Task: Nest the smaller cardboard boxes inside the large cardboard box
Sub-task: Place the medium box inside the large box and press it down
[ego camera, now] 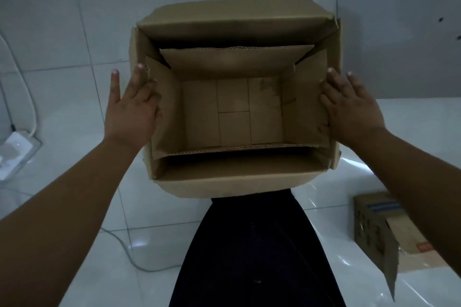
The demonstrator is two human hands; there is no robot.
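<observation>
Large cardboard box (pixel 234 182): open at the top, flaps standing, on the white tiled floor (pixel 74 32) directly ahead of the person's dark-clothed legs (pixel 252 252).

Smaller cardboard box (pixel 232 112): open, set inside the large box, its flaps upright; gaps show between its front and back walls and those of the large box. Nothing lies on its bottom panel.

Left hand (pixel 129 107): fingers spread and flat, released, laid against the left flap of the inner box at the large box's left wall.

Right hand (pixel 349 107): fingers spread, released, pressed flat on the right flap of the inner box.

Printed cardboard box (pixel 374 227): on the floor at lower right, well apart from the large box, one flap hanging open.

White power strip (pixel 15 152) with cables: at the left edge on the floor.
</observation>
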